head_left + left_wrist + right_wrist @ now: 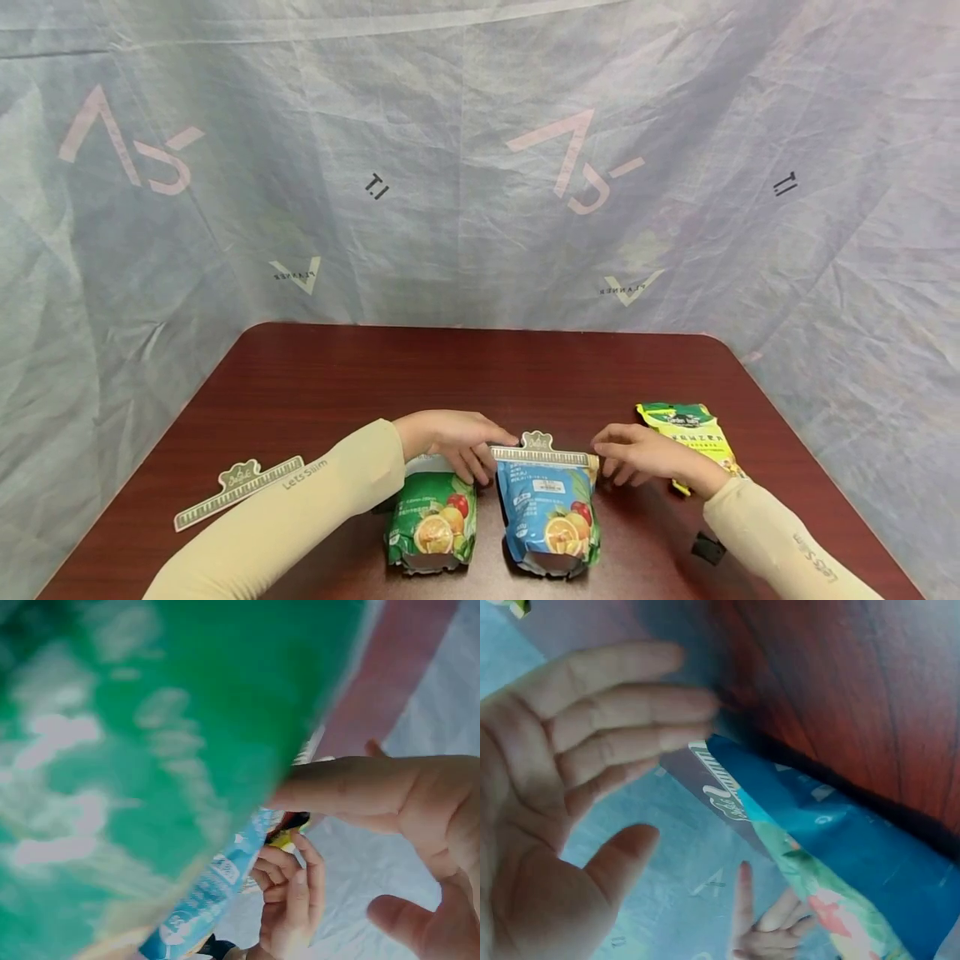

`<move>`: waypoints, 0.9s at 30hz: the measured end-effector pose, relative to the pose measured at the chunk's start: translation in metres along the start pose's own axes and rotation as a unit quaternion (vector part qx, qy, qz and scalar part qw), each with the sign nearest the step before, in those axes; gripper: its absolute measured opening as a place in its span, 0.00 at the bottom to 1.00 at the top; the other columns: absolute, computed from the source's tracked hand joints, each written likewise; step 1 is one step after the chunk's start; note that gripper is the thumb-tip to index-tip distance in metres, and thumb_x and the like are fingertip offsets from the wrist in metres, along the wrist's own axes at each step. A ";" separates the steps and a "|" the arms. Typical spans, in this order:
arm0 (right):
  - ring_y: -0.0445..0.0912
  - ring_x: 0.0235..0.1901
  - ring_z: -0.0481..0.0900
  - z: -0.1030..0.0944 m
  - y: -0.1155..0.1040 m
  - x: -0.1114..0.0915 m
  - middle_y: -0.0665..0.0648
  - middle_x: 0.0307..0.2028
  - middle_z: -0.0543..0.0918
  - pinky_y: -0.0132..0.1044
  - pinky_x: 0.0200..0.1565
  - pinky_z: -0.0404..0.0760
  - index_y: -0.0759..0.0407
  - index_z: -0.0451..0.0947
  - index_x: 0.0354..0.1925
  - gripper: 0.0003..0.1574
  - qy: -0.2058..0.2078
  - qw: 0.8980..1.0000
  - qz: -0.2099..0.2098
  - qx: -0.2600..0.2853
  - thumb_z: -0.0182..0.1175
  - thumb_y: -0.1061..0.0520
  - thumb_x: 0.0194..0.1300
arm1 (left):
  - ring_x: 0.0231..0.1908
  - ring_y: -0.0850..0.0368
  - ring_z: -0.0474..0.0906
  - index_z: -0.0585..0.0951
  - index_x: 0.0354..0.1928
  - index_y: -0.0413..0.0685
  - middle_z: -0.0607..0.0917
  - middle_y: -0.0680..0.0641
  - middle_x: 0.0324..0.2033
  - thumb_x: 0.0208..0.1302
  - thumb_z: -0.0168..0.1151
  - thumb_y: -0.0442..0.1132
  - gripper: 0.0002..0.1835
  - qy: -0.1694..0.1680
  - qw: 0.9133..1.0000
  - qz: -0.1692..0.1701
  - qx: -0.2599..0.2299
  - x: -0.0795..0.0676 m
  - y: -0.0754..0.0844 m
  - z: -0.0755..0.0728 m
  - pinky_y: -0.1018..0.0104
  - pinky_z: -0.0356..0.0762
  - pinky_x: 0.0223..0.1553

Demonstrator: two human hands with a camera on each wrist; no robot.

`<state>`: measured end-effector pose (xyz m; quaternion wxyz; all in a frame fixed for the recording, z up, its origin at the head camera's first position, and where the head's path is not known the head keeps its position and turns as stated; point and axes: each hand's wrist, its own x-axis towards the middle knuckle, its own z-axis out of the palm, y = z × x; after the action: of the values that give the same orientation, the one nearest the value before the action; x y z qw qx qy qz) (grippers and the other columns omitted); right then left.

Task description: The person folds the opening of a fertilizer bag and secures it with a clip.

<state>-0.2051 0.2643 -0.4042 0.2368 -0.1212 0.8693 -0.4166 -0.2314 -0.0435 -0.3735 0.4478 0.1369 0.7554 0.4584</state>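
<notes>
A blue fruit-print pouch stands near the table's front edge with a beige sealing clip across its top. My left hand rests at the clip's left end, fingers reaching down beside it. At the clip's right end is my right hand, fingertips touching it. A green fruit-print pouch stands just left of the blue one, under my left wrist. The right wrist view shows my right hand with straight fingers by the clip and blue pouch. The green pouch fills the left wrist view.
A second beige clip lies on the dark red table at the front left. A yellow-green packet lies flat behind my right wrist. A small black thing sits by my right forearm. Pale cloth hangs behind the table.
</notes>
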 end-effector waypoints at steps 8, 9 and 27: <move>0.45 0.32 0.77 0.004 -0.009 -0.003 0.53 0.36 0.79 0.39 0.31 0.74 0.62 0.74 0.46 0.18 0.093 0.977 -0.083 -0.171 0.55 0.50 0.65 | 0.47 0.44 0.76 0.70 0.58 0.45 0.81 0.41 0.42 0.63 0.54 0.52 0.26 0.027 0.995 0.032 0.085 -0.004 0.013 0.000 0.48 0.74 0.44; 0.44 0.33 0.77 0.004 -0.010 -0.003 0.52 0.37 0.79 0.39 0.32 0.74 0.61 0.75 0.45 0.17 0.101 0.975 -0.089 -0.179 0.55 0.50 0.65 | 0.47 0.45 0.76 0.72 0.57 0.45 0.81 0.42 0.42 0.64 0.54 0.52 0.25 0.031 0.994 0.037 0.095 -0.003 0.015 0.000 0.48 0.74 0.44; 0.42 0.32 0.78 -0.011 -0.018 -0.001 0.51 0.34 0.81 0.35 0.30 0.75 0.57 0.76 0.41 0.08 0.163 0.953 -0.122 -0.223 0.58 0.59 0.62 | 0.52 0.57 0.72 0.71 0.59 0.46 0.75 0.50 0.53 0.61 0.54 0.57 0.30 0.121 0.955 0.096 0.255 0.014 0.051 0.022 0.60 0.71 0.49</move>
<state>-0.2091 0.2607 -0.3840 0.0064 -0.2069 0.9453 -0.2520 -0.2321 0.0054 -0.3440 0.2575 0.2617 0.8789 0.3045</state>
